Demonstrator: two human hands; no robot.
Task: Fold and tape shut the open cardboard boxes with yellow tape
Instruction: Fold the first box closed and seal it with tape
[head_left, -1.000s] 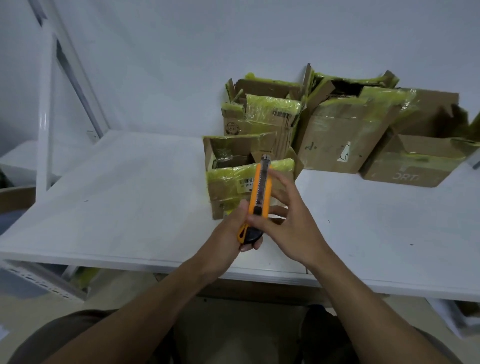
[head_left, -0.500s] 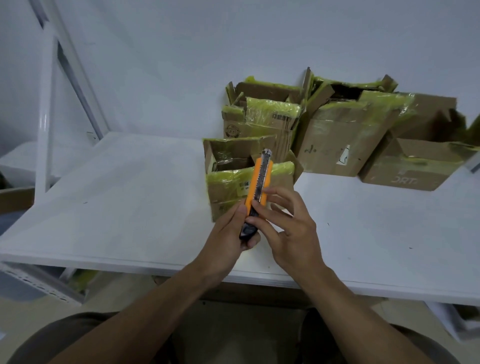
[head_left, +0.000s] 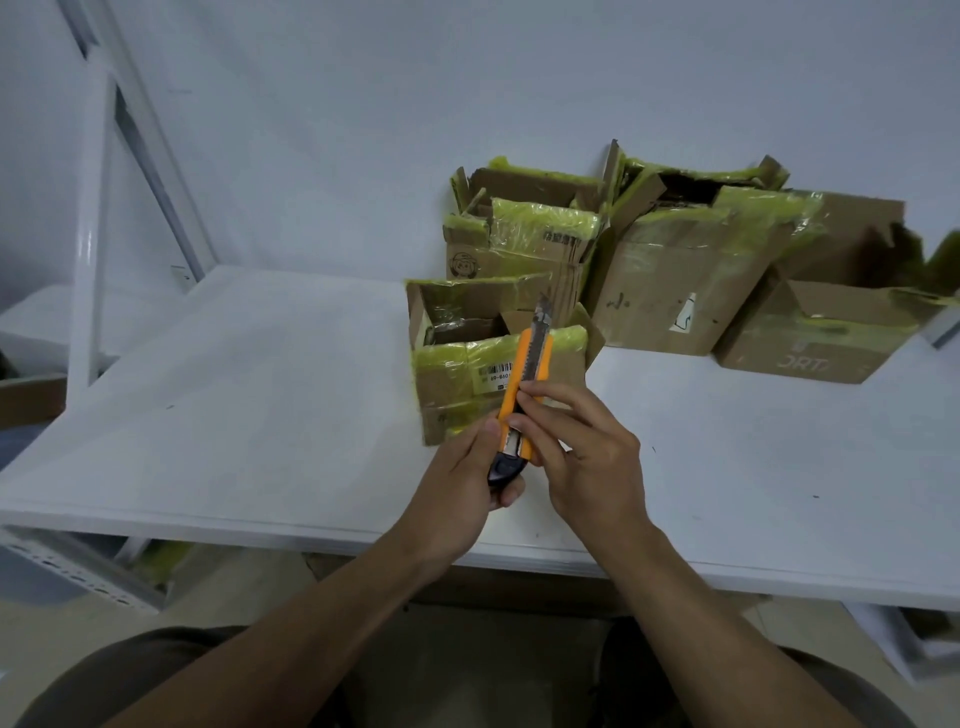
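Surface (head_left: 234, 389): carrying four unsealed boxes.
My left hand (head_left: 462, 478): gripping the cutter (head_left: 519, 379) by its black end, blade out.
My right hand (head_left: 592, 462): fingers (head_left: 550, 410) pinching the orange body, sitting lower than a second ago. I am probably working the slider, so folding is waiting.
Near box (head_left: 457, 374): standing open, contents unclear.
Rear box (head_left: 519, 244), big box (head_left: 685, 291), far-right box (head_left: 810, 358): flaps gaping, insides hidden.

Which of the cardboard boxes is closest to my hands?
The small front box with the barcode label, directly behind the knife. The other boxes sit farther back.
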